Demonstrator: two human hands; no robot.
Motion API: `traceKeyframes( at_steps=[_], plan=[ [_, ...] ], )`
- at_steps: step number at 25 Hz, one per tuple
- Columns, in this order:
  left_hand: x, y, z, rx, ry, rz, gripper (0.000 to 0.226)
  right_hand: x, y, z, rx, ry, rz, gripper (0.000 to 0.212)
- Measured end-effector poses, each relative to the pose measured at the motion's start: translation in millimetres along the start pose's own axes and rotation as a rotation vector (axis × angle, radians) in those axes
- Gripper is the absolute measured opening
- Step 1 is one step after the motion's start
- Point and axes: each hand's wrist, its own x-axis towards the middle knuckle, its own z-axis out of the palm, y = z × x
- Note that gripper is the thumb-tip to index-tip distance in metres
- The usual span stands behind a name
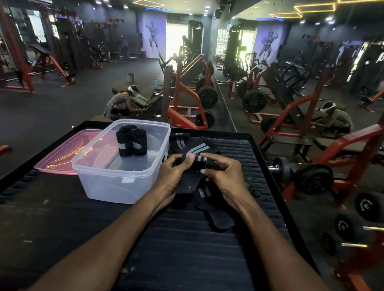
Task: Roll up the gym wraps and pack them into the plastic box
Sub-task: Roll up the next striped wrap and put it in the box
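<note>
Both hands are working a black wrap just right of the plastic box: the left hand is gripping its loose flat end while the right hand is pinching the tight roll forming at the top. Keeping the strap taut and its edges lined up looks like the way to get a compact roll. Two finished rolls are standing inside the box, with more loose wraps lying right of it. Everything is sitting on a black ribbed platform; a pink lid is resting left of the box, and gym machines and dumbbells are standing beyond.
</note>
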Motion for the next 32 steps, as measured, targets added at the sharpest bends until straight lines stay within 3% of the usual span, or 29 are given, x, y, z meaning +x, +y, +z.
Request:
traceKeyframes(
  at_steps=[3, 6, 11, 15, 18, 20, 23, 27, 30, 32],
  plan=[
    [1, -2, 0, -0.005, 0.012, 0.017, 0.014, 4, -1, -1, 0.084, -0.027, 0.092, 0.043],
    [-1, 0, 2, -0.028, -0.016, 0.011, 0.017, 4, 0, -1, 0.094, -0.037, 0.157, 0.031],
    [-3, 1, 5, -0.117, -0.038, -0.075, 0.024, 4, 7, 0, -0.101, 0.007, -0.050, 0.040],
    [-2, -1, 5, -0.066, -0.003, -0.068, 0.015, 5, 7, -1, -0.102, -0.014, -0.037, 0.047],
    [-2, -2, 3, 0.001, -0.019, -0.032, 0.013, 7, 6, 0, -0.015, -0.003, 0.108, 0.028],
    [-5, -2, 4, 0.063, -0.034, -0.014, 0.020, 8, 9, 0, -0.087, 0.011, 0.118, 0.015],
    [-6, -1, 5, 0.078, -0.052, -0.053, 0.024, 9, 15, -2, -0.212, 0.025, 0.061, 0.014],
    [-3, 0, 6, -0.045, -0.035, -0.117, 0.032, 6, 11, -1, -0.181, 0.013, 0.036, 0.012],
    [-3, -2, 6, 0.046, 0.021, -0.053, 0.018, 4, 9, 1, -0.189, -0.011, 0.011, 0.021],
    [-2, -2, 4, 0.088, 0.036, -0.012, 0.014, 5, 10, 1, -0.127, -0.038, 0.079, 0.012]
  ],
)
